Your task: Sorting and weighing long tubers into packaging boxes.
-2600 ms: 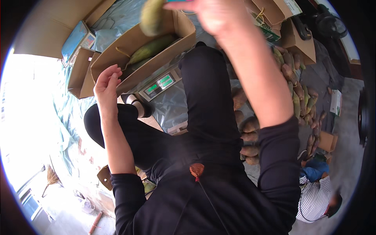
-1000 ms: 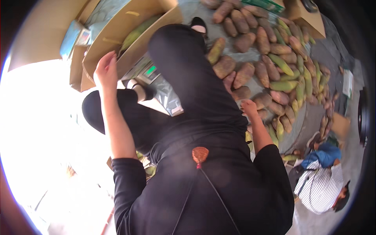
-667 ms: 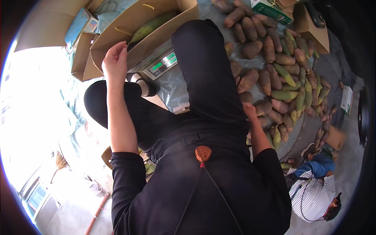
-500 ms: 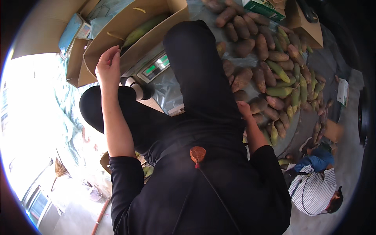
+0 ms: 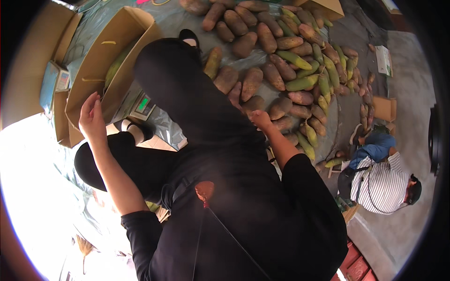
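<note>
My left hand [image 5: 93,122] is raised beside the near wall of an open cardboard box [image 5: 123,79], fingers loosely curved and slightly apart, with nothing visible in them. Inside the box lies a long green radish [image 5: 117,65], partly hidden by the wall. My right hand [image 5: 260,119] is beside my thigh at the near edge of a heap of root vegetables, its fingers curled in; whether they hold anything is hidden. Closest to it are brownish-red roots, one of them a rounded root [image 5: 280,108]. Green radishes [image 5: 302,83] lie among them.
A scale with a lit green display [image 5: 142,104] stands between the box and my leg. Another cardboard box [image 5: 385,108] and a white carton [image 5: 384,61] are at the right. A person in a striped shirt [image 5: 382,185] crouches at the lower right. Plastic sheeting covers the floor.
The view has swung right, so the box and the heap of roots appear further left. Both hands keep much the same pose, and the left remains by the box wall.
</note>
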The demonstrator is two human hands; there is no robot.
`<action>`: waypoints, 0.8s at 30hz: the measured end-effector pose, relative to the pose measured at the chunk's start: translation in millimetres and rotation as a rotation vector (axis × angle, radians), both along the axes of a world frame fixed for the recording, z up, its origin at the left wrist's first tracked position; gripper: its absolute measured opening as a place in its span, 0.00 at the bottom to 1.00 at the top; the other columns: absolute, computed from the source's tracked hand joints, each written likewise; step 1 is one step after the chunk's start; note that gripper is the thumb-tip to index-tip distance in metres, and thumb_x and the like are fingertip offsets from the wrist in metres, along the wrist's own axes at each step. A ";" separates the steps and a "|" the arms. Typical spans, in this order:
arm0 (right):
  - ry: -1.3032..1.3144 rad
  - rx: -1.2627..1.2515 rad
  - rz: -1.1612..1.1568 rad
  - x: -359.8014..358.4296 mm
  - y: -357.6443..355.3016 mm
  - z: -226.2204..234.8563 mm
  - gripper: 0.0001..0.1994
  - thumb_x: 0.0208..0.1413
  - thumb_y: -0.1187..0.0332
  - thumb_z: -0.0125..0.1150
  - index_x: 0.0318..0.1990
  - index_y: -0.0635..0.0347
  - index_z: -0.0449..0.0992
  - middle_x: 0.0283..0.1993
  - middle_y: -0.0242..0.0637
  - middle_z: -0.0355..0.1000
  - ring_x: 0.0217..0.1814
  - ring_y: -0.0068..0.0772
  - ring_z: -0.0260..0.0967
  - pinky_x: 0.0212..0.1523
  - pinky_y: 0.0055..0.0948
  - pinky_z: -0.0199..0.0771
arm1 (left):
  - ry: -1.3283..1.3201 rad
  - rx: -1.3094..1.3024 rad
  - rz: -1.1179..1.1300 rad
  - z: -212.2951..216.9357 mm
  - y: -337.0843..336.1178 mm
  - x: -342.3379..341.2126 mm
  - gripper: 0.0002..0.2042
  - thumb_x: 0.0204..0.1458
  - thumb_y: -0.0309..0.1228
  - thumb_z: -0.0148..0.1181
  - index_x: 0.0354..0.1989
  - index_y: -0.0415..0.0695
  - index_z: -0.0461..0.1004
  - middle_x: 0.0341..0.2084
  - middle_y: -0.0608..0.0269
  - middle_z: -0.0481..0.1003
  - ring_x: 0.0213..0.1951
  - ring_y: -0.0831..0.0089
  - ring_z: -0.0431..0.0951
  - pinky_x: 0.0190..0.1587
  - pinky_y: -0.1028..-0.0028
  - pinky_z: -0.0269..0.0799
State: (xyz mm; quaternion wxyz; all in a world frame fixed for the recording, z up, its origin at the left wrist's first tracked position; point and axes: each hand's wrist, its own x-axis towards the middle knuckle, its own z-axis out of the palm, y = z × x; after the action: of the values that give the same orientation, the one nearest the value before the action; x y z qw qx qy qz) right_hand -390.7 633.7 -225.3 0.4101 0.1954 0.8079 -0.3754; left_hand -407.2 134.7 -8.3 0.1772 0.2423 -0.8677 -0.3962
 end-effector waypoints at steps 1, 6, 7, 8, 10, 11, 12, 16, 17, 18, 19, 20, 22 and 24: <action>0.030 0.030 0.128 -2.3 -1.6 -0.2 0.06 0.49 0.69 0.52 0.30 0.61 0.72 0.23 0.33 0.68 0.21 0.25 0.66 0.21 0.26 0.64 | 0.008 -0.006 -0.013 -1.9 -2.9 0.2 0.11 0.54 0.26 0.53 0.44 0.40 0.74 0.39 0.61 0.76 0.42 0.77 0.75 0.47 0.77 0.70; 0.015 -0.059 -0.096 -3.7 -20.2 31.4 0.08 0.52 0.67 0.50 0.28 0.60 0.73 0.23 0.29 0.68 0.21 0.22 0.65 0.20 0.25 0.62 | -0.011 0.004 0.048 2.6 5.7 -0.3 0.11 0.53 0.27 0.55 0.43 0.41 0.75 0.37 0.64 0.77 0.40 0.77 0.76 0.45 0.78 0.69; 0.027 -0.047 -0.123 -4.8 -24.0 40.3 0.08 0.52 0.67 0.50 0.27 0.59 0.74 0.23 0.28 0.68 0.21 0.22 0.64 0.20 0.24 0.62 | -0.022 -0.023 0.051 3.6 4.6 0.0 0.11 0.52 0.27 0.55 0.43 0.42 0.76 0.36 0.64 0.77 0.39 0.78 0.76 0.45 0.78 0.69; 0.039 -0.035 -0.150 -5.1 -26.1 43.5 0.08 0.52 0.67 0.50 0.27 0.59 0.74 0.23 0.28 0.68 0.21 0.22 0.64 0.20 0.24 0.61 | -0.025 -0.006 0.059 3.9 4.7 -0.1 0.10 0.51 0.27 0.55 0.42 0.43 0.76 0.36 0.63 0.77 0.39 0.77 0.76 0.45 0.78 0.69; 0.012 -0.021 -0.138 -7.3 -23.8 42.7 0.08 0.51 0.66 0.50 0.28 0.58 0.74 0.22 0.28 0.68 0.21 0.23 0.64 0.21 0.25 0.63 | -0.047 -0.033 0.075 5.2 8.8 -0.7 0.10 0.51 0.27 0.56 0.42 0.44 0.77 0.36 0.63 0.77 0.40 0.76 0.76 0.46 0.76 0.69; 0.002 0.016 -0.126 -8.0 -23.5 42.6 0.08 0.51 0.66 0.51 0.28 0.57 0.74 0.22 0.28 0.68 0.21 0.24 0.64 0.21 0.25 0.63 | -0.043 -0.047 0.069 4.6 9.0 -1.2 0.10 0.51 0.28 0.56 0.41 0.44 0.77 0.36 0.63 0.77 0.40 0.75 0.76 0.46 0.75 0.69; -0.007 0.054 -0.114 -8.1 -24.6 42.5 0.07 0.51 0.66 0.51 0.27 0.56 0.74 0.21 0.27 0.68 0.21 0.24 0.64 0.21 0.25 0.63 | -0.042 -0.051 0.075 6.6 9.6 -0.7 0.10 0.51 0.28 0.56 0.41 0.44 0.77 0.36 0.63 0.77 0.40 0.75 0.76 0.46 0.75 0.69; 0.030 0.027 -0.174 -4.5 -19.5 36.1 0.06 0.50 0.66 0.52 0.26 0.55 0.74 0.20 0.27 0.67 0.21 0.25 0.64 0.20 0.27 0.64 | -0.055 -0.063 0.060 6.7 12.0 -3.8 0.09 0.51 0.28 0.56 0.41 0.44 0.77 0.36 0.63 0.77 0.40 0.75 0.76 0.45 0.75 0.69; 0.059 0.000 -0.093 -4.2 -18.2 33.0 0.06 0.50 0.67 0.51 0.26 0.55 0.73 0.21 0.27 0.66 0.22 0.24 0.64 0.20 0.28 0.64 | -0.041 -0.081 0.041 6.0 10.8 -3.4 0.09 0.51 0.28 0.56 0.41 0.44 0.77 0.36 0.63 0.77 0.40 0.75 0.76 0.45 0.75 0.69; 0.088 -0.026 -0.012 -3.9 -17.7 29.5 0.06 0.49 0.68 0.51 0.26 0.55 0.73 0.21 0.27 0.65 0.23 0.23 0.64 0.20 0.28 0.64 | -0.010 -0.056 0.035 6.5 7.3 0.2 0.09 0.52 0.28 0.56 0.41 0.43 0.76 0.36 0.63 0.77 0.39 0.76 0.76 0.45 0.75 0.69; 0.082 -0.016 0.018 -4.1 -18.9 24.4 0.05 0.49 0.68 0.52 0.26 0.56 0.74 0.22 0.29 0.67 0.24 0.26 0.66 0.21 0.30 0.66 | -0.016 -0.061 0.034 5.4 3.3 3.6 0.09 0.52 0.28 0.56 0.41 0.43 0.76 0.36 0.63 0.77 0.39 0.76 0.76 0.45 0.76 0.70; 0.079 -0.005 0.046 -4.3 -18.8 14.7 0.04 0.48 0.69 0.54 0.27 0.56 0.74 0.23 0.31 0.69 0.25 0.29 0.68 0.22 0.32 0.68 | -0.018 -0.064 0.031 5.5 -1.0 7.4 0.09 0.52 0.27 0.56 0.41 0.43 0.76 0.37 0.62 0.77 0.40 0.77 0.76 0.45 0.76 0.70; 0.701 0.328 0.950 8.3 16.0 -37.8 0.05 0.46 0.68 0.56 0.27 0.58 0.76 0.25 0.38 0.72 0.27 0.37 0.72 0.26 0.36 0.72 | -0.031 -0.044 0.008 0.3 0.7 0.2 0.10 0.53 0.26 0.55 0.42 0.41 0.76 0.38 0.62 0.77 0.41 0.76 0.76 0.46 0.77 0.70; 0.347 0.146 0.517 12.0 24.8 -59.6 0.08 0.45 0.65 0.57 0.28 0.59 0.77 0.26 0.41 0.74 0.30 0.42 0.74 0.32 0.38 0.75 | 0.003 0.010 -0.044 -7.7 -2.6 -3.8 0.10 0.54 0.25 0.53 0.44 0.40 0.74 0.39 0.62 0.76 0.43 0.76 0.76 0.47 0.77 0.69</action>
State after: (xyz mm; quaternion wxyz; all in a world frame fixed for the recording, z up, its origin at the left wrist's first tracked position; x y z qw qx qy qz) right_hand -378.6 658.5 -284.8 0.3330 -0.0542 0.9134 -0.2278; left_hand -411.0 132.2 -16.0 0.1688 0.2235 -0.8706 -0.4046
